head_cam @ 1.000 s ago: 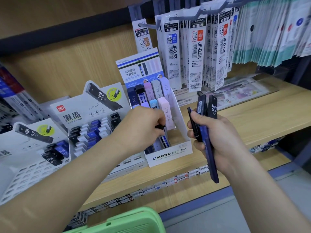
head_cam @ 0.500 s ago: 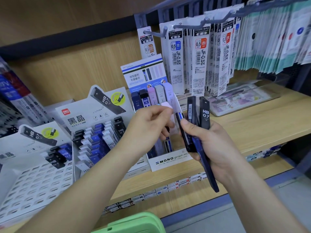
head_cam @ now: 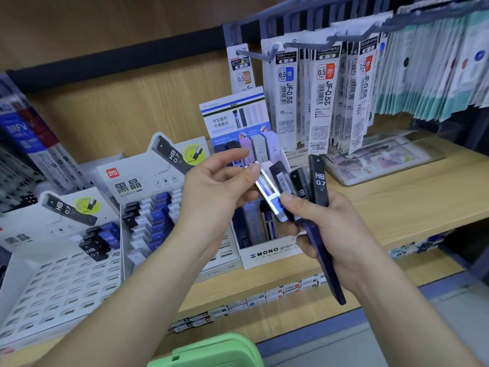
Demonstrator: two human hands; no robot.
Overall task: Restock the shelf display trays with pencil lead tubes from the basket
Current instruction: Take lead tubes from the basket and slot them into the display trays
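Note:
My right hand (head_cam: 328, 229) grips a fan of several dark lead tubes (head_cam: 318, 181), one marked HB 0.7, plus a long dark blue case that sticks out below the palm. My left hand (head_cam: 217, 186) pinches the upper end of a white-and-blue lead tube (head_cam: 268, 192); my right thumb rests on its lower end. Both hands hover in front of the white MONO graph display tray (head_cam: 267, 254), which holds upright pastel and dark tubes. Two white deli HB 0.7 trays (head_cam: 148, 207) stand to the left, the nearer-left one (head_cam: 53, 282) mostly empty slots. The green basket's rim (head_cam: 211, 350) shows at the bottom.
Hanging 0.5 refill packets (head_cam: 325, 96) on pegs crowd the space above and right of the MONO tray. A flat clear-wrapped item (head_cam: 375, 160) lies on the wooden shelf (head_cam: 410, 197) at right. Price labels line the shelf's front edge.
My left hand left the MONO tray's slots and rose to meet my right hand, now pinching a white-and-blue tube from the bundle. The view shifted slightly.

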